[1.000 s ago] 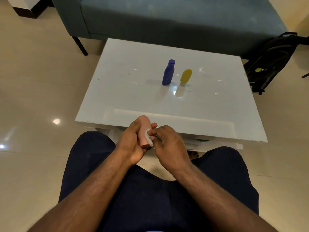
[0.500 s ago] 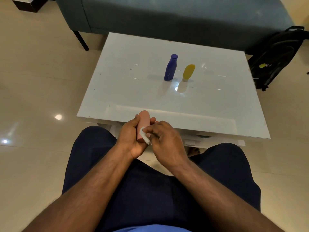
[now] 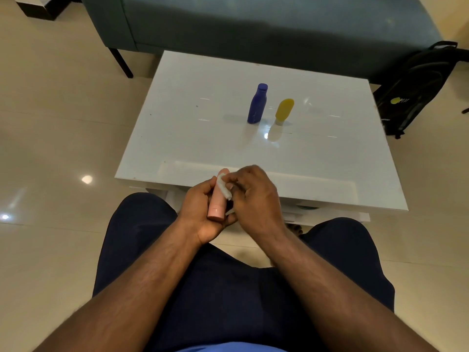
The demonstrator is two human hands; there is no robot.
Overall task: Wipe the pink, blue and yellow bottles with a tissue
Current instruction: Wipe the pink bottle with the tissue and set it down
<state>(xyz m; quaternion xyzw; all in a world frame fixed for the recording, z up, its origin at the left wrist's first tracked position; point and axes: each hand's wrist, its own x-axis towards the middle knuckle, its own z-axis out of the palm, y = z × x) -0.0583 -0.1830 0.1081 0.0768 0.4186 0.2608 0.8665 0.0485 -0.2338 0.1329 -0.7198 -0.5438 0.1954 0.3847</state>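
Gripped the slim pink plastic bottle (image 3: 217,199) in the curled left hand (image 3: 200,212) at lower centre of the frame, just off the near edge of the glossy white tabletop (image 3: 177,128). Pinched the small white crumpled tissue (image 3: 223,185) against it with the right hand (image 3: 253,199). Risked, likely, dropping the smooth bottle to the floor. Left the upright blue bottle (image 3: 256,103) and yellow bottle (image 3: 284,111) at upper centre, probably unwiped.

Far side of the pink bottle (image 3: 217,199) behind the hands; sofa (image 3: 253,29) cropped at the top edge.
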